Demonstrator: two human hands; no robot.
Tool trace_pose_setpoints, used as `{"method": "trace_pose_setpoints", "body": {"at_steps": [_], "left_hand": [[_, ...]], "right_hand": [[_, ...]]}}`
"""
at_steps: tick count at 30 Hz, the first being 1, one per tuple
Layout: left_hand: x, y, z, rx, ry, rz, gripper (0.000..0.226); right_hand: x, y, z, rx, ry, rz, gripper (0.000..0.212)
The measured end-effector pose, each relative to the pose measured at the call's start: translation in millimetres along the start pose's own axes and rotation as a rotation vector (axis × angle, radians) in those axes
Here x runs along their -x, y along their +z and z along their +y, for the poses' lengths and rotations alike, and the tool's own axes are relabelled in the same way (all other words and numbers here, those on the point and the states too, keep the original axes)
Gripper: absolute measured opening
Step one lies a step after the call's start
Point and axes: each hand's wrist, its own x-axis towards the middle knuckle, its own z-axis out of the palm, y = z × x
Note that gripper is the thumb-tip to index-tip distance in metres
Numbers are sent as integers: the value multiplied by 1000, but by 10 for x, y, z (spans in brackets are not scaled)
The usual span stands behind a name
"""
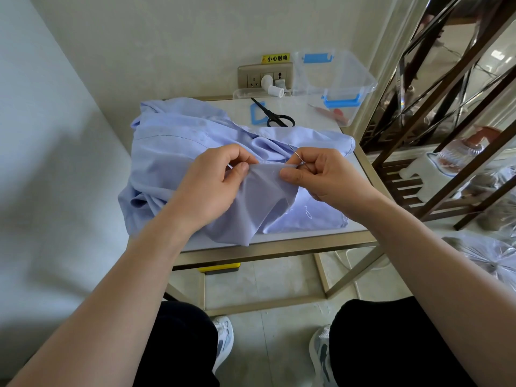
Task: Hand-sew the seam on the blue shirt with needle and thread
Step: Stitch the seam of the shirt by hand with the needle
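The blue shirt (178, 141) lies crumpled on a small white table (360, 174). My left hand (215, 180) pinches a raised fold of its fabric between thumb and fingers. My right hand (321, 174) pinches the needle (296, 154) at the fold's top edge, its thumb pressing the cloth. The needle slants up and to the left above the seam. A loop of thin white thread (308, 213) lies on the shirt below my right hand.
Black scissors (275, 114) and a blue square frame (258, 114) lie behind the shirt. A clear plastic box with blue clips (339, 82) stands at the back right by a wall socket (265, 76). A dark metal shelf (435, 129) stands close on the right.
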Motion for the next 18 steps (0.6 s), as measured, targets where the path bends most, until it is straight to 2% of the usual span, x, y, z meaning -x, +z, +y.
{"method": "trace_pose_setpoints", "body": {"at_steps": [4, 11, 14, 15, 18], "left_hand": [[-11, 41, 15, -29, -21, -24, 28], [-14, 76, 23, 56, -21, -36, 23], [-12, 88, 46, 160, -69, -80, 40], [-8, 85, 48, 189, -86, -87, 38], [-10, 69, 24, 219, -93, -69, 13]], "right_hand": [[-10, 3, 19, -6, -1, 9, 18], [-7, -2, 38, -41, 6, -5, 20], [-10, -2, 46, -32, 9, -9, 20], [-12, 0, 49, -29, 9, -9, 20], [-18, 3, 61, -30, 10, -11, 18]]}}
